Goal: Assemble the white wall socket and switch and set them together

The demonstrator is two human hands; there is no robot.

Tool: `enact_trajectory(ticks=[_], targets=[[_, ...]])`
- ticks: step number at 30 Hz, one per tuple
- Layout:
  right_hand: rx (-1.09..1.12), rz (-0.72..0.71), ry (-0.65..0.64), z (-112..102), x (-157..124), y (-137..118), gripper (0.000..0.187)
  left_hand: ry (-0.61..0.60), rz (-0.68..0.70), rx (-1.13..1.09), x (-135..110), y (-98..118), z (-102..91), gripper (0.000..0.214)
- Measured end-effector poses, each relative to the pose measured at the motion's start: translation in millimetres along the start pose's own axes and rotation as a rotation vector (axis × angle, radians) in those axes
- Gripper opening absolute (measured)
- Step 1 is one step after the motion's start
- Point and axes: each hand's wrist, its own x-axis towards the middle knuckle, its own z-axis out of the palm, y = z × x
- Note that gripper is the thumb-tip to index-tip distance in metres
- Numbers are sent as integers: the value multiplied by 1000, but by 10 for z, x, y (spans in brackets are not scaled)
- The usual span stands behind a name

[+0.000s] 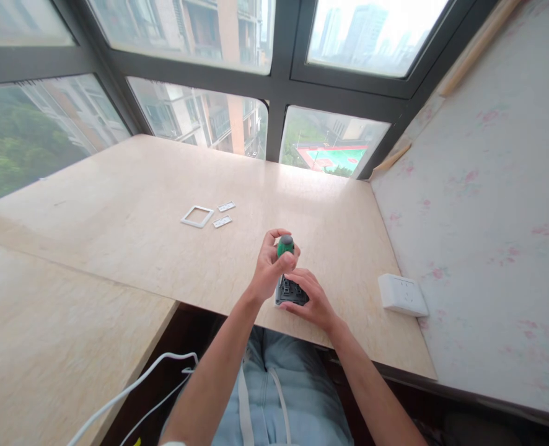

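Upright in my left hand (269,267) is a screwdriver (285,246) with a green and dark grey handle; its shaft and tip are hidden behind my fingers. Below it, near the front edge of the counter, lies a wall switch module (289,293) with a black inner face and a white edge. My right hand (317,302) grips this module from the right, thumb at its near side and fingers along the far side. Farther left on the counter lie a square white frame (192,223) and two small white rectangular covers (227,206), (222,221).
A white socket box (402,295) sits against the flowered wall at the right. Windows (274,80) border the far side of the beige counter (116,204). White cables (135,383) hang at lower left beside my legs, near the corner of a second counter section.
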Motion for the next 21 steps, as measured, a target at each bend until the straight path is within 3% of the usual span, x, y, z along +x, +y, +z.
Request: enact_trajectory(ticks=[5,10,15,21], targets=[[-12,-3,4,-9,-5,-1,58,-67,-21,17,-3,39,-49,46],[-26,-1,6,-4,-17,14,59,-179,-75,117,66,77,-107,57],[9,4,-3,-11,-6,-4,60,-121,-129,7,163,28,-147,55],[15,10,-14,-22,6,-17,58,-81,-96,-49,191,-19,-162,51]])
